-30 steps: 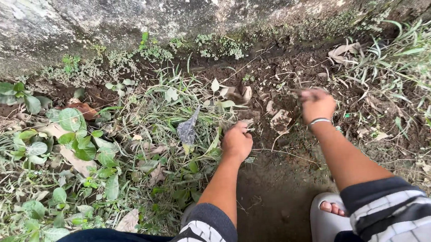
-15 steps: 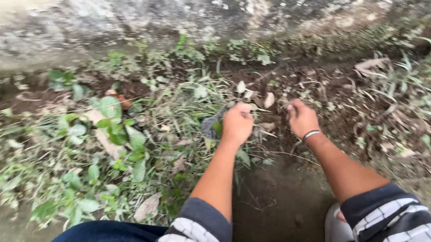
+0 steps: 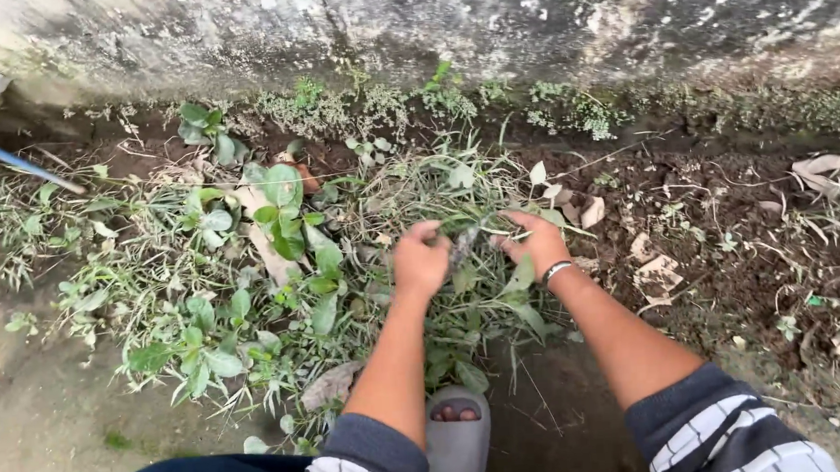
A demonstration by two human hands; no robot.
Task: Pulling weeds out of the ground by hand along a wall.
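My left hand (image 3: 419,259) was closed in a fist on a clump of grassy weeds (image 3: 456,190) growing in front of the mossy concrete wall (image 3: 484,18), and my right hand (image 3: 535,242), a bangle (image 3: 555,270) on its wrist, gripped the same clump just beside it. Broad-leaved plants (image 3: 283,220) stood to the left, bare dark soil (image 3: 721,237) with dry leaves to the right, and my grey sandal (image 3: 457,438) sat below.
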